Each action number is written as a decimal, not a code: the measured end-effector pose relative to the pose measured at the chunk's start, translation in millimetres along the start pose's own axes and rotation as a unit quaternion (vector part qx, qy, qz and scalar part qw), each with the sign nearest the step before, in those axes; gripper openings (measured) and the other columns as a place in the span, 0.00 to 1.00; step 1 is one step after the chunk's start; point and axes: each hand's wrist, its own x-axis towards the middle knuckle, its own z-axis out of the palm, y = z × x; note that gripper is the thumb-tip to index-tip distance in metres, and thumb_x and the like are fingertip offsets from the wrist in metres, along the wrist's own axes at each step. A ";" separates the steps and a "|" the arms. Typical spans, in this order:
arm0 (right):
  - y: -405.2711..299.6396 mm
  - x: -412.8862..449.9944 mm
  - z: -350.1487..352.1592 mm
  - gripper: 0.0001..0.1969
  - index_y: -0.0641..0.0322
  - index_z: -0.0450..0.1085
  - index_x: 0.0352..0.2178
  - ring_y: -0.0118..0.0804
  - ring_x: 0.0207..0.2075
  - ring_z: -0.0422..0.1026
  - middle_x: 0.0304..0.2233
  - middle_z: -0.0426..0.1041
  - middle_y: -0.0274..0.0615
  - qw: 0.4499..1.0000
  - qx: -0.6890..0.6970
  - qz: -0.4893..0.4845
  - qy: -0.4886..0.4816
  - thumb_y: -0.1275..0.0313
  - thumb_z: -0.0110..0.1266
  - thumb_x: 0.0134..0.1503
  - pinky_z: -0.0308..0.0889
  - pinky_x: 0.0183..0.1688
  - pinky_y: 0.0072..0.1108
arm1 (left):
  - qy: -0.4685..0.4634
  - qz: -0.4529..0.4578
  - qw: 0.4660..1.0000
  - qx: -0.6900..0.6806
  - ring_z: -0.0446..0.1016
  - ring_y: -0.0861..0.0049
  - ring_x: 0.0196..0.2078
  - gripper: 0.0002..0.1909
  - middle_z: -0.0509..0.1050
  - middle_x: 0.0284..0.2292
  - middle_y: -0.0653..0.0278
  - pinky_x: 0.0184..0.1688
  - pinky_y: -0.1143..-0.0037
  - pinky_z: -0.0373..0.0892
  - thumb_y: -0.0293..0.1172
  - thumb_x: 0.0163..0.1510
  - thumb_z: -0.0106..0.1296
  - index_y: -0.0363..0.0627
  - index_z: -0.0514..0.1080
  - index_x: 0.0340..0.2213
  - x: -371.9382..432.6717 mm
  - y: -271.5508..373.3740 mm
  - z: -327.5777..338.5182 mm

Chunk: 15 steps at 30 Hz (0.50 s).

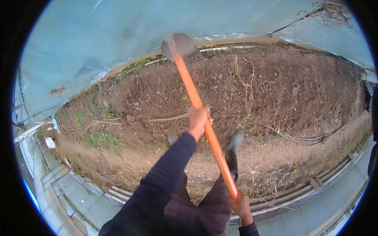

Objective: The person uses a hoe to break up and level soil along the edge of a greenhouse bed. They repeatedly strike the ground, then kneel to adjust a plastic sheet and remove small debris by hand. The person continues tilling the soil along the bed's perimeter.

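A hoe's orange handle (213,141) slants across the view, from lower right to upper left. My left hand (199,121) is wrapped around the middle of the shaft. Near its butt end, my right hand (240,206) grips the same handle. The broad metal hoe blade (186,47), blurred, is at the far end, in front of the plastic sheeting and the far edge of the soil. Whether it touches the ground I cannot tell. Below the shaft spreads loose, cloddy brown soil (165,91).
Blue-tinted plastic sheeting (103,32) walls the far side. Thin hoses or stems (307,140) lie across the soil, and dry vines (246,85) trail over it. Green weeds (102,138) grow at left. My rubber boot (234,144) stands near the handle. Pipes (283,200) run behind me.
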 end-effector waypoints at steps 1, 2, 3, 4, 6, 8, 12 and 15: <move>-6.4 18.6 -9.1 0.17 0.66 0.72 0.32 0.61 0.34 0.74 0.27 0.74 0.61 1.000 0.002 0.005 -0.005 0.62 0.58 0.46 0.69 0.35 0.39 | 0.010 0.028 1.000 -0.004 0.65 0.73 0.10 0.05 0.63 0.14 0.64 0.11 0.71 0.64 0.21 0.48 0.50 0.38 0.64 0.22 15.3 1.5 13.1; -4.3 25.8 -17.7 0.17 0.65 0.72 0.32 0.61 0.34 0.74 0.27 0.74 0.61 1.000 0.022 -0.020 0.002 0.62 0.58 0.46 0.69 0.35 0.39 | 0.017 -0.008 0.999 0.027 0.65 0.73 0.10 0.06 0.63 0.13 0.64 0.11 0.71 0.63 0.22 0.47 0.50 0.38 0.64 0.21 18.5 -11.1 23.9; 6.2 20.1 -24.6 0.17 0.65 0.72 0.33 0.62 0.34 0.74 0.27 0.74 0.60 0.998 0.014 0.049 -0.045 0.62 0.58 0.46 0.69 0.35 0.40 | 0.027 -0.022 0.998 0.057 0.65 0.73 0.10 0.07 0.64 0.13 0.64 0.11 0.71 0.63 0.22 0.47 0.49 0.38 0.63 0.20 13.9 -31.0 33.4; 22.3 16.4 -32.1 0.18 0.65 0.72 0.33 0.62 0.33 0.74 0.27 0.74 0.60 0.995 0.029 0.067 -0.068 0.61 0.59 0.46 0.69 0.35 0.40 | 0.021 -0.029 0.996 0.084 0.66 0.73 0.10 0.07 0.64 0.13 0.63 0.11 0.72 0.62 0.22 0.47 0.49 0.38 0.63 0.19 15.2 -45.2 46.8; 67.9 -31.4 -41.4 0.16 0.66 0.71 0.32 0.59 0.31 0.75 0.25 0.73 0.60 0.989 0.095 0.059 -0.093 0.63 0.58 0.46 0.69 0.33 0.37 | 0.016 -0.027 0.992 0.123 0.67 0.73 0.10 0.07 0.65 0.13 0.63 0.11 0.72 0.62 0.23 0.48 0.50 0.37 0.64 0.19 -13.3 -85.7 56.2; 122.5 -70.9 -60.2 0.19 0.68 0.70 0.37 0.51 0.28 0.74 0.23 0.72 0.56 0.988 0.048 0.079 -0.122 0.63 0.58 0.48 0.68 0.28 0.37 | 0.060 -0.076 0.992 0.082 0.65 0.72 0.11 0.06 0.63 0.15 0.64 0.11 0.70 0.64 0.19 0.47 0.50 0.39 0.62 0.23 -49.8 -120.7 69.0; 176.3 -90.0 -107.9 0.20 0.65 0.72 0.41 0.34 0.28 0.74 0.27 0.75 0.46 0.980 -0.001 0.160 -0.121 0.62 0.60 0.50 0.70 0.28 0.30 | 0.072 -0.150 0.986 -0.011 0.65 0.73 0.09 0.07 0.64 0.12 0.64 0.10 0.73 0.64 0.20 0.45 0.51 0.39 0.64 0.19 -112.2 -135.8 80.9; 145.0 -39.0 -133.4 0.15 0.69 0.71 0.30 0.58 0.28 0.75 0.21 0.72 0.60 0.993 -0.095 -0.024 -0.065 0.64 0.57 0.48 0.69 0.30 0.36 | 0.099 -0.096 0.990 -0.018 0.65 0.71 0.09 0.06 0.63 0.12 0.64 0.09 0.71 0.62 0.19 0.44 0.50 0.39 0.64 0.20 -93.9 -95.7 92.4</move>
